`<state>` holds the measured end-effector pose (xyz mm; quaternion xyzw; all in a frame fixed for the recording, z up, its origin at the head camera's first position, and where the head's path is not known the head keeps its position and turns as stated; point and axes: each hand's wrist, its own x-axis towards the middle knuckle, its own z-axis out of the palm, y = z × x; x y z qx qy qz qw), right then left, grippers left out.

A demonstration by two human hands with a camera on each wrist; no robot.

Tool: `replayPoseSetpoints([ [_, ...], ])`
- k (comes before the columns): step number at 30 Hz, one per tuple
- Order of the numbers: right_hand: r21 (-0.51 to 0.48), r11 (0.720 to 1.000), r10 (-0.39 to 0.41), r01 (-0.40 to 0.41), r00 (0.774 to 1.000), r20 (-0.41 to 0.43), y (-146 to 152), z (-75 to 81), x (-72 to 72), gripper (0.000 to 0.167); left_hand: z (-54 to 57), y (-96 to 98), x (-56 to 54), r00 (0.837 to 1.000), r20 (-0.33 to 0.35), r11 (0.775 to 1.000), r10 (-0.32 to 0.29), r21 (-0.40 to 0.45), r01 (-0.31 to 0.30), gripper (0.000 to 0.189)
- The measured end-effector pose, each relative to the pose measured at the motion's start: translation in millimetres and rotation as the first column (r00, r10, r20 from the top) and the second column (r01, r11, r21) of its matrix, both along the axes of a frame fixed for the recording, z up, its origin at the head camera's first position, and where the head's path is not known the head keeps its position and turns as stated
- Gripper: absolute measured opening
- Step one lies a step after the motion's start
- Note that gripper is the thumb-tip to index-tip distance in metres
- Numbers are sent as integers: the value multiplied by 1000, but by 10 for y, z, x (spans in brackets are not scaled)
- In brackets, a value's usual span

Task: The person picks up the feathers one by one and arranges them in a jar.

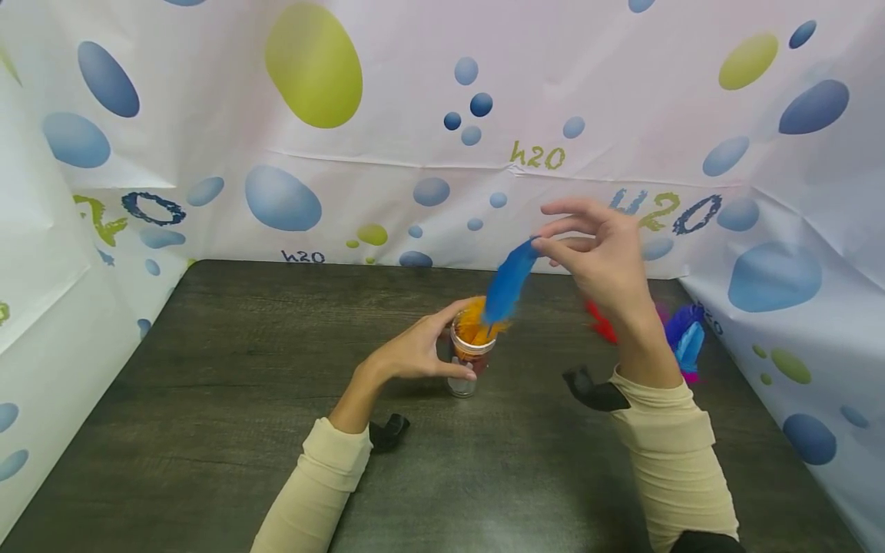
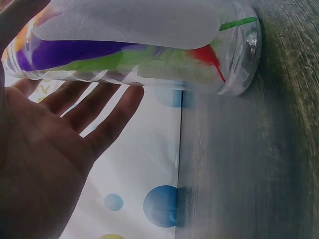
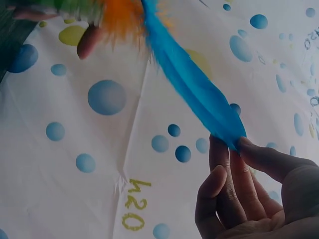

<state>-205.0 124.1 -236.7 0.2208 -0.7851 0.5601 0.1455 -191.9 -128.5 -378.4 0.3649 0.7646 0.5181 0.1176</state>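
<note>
A clear jar (image 1: pixel 463 382) stands upright on the table, with orange feathers (image 1: pixel 473 322) sticking out of its mouth. My left hand (image 1: pixel 422 349) holds it round the side, thumb in front and fingers behind. Purple, green and red feathers show through its wall in the left wrist view, beside a pale label (image 2: pixel 129 22). Between thumb and fingertips, my right hand (image 1: pixel 604 253) pinches the tip of a blue feather (image 1: pixel 510 283) above the jar. The feather slants down, its quill end at the jar's mouth; whether it is inside I cannot tell.
Red feathers (image 1: pixel 603 322) and a pile of blue, purple and pink feathers (image 1: pixel 686 342) lie at the right of the dark wooden table (image 1: pixel 242 369), partly behind the right forearm. A white sheet with coloured bubbles (image 1: pixel 387 92) surrounds the back and sides.
</note>
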Motion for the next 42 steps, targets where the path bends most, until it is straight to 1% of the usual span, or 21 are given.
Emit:
replayPoseSetpoints([
  [2, 20, 1000, 8, -7, 1000, -23, -37, -33, 5, 31, 3, 3, 1, 1000, 0, 1000, 1, -6, -1, 99],
  [6, 31, 999, 35, -34, 999, -23, -101, -78, 34, 29, 8, 3, 1, 1000, 1, 1000, -1, -14, 1, 98],
  [10, 36, 997, 74, -74, 997, -5, -140, -113, 65, 29, 16, -3, 1, 1000, 15, 1000, -12, -6, 12, 100],
  [14, 85, 990, 114, -115, 993, 22, -168, -174, 81, 30, 11, -5, -2, 1000, 30, 1000, -8, -7, 8, 101],
  [18, 152, 974, 158, -167, 985, 68, -195, -257, 92, 31, 4, -2, 4, 1000, 16, 1000, 6, -23, -6, 100],
  [23, 230, 948, 199, -218, 975, 103, -223, -350, 85, 33, 3, 1, 8, 1000, 2, 1000, 14, -22, -14, 102],
  [30, 258, 926, 248, -276, 959, 134, -238, -424, 72, 33, 9, 3, -2, 1000, -6, 1000, 2, 1, -2, 102],
  [34, 267, 919, 255, -290, 954, 160, -253, -448, 78, 34, 3, 1, -7, 1000, -5, 1000, 1, 1, -1, 101],
  [36, 280, 916, 250, -288, 954, 163, -262, -457, 83, 35, 0, 2, -5, 1000, -6, 1000, -2, -2, 2, 101],
  [42, 368, 896, 221, -249, 968, 116, -304, -485, 91, 36, -4, -1, 8, 1000, -14, 1000, 0, -15, 0, 101],
])
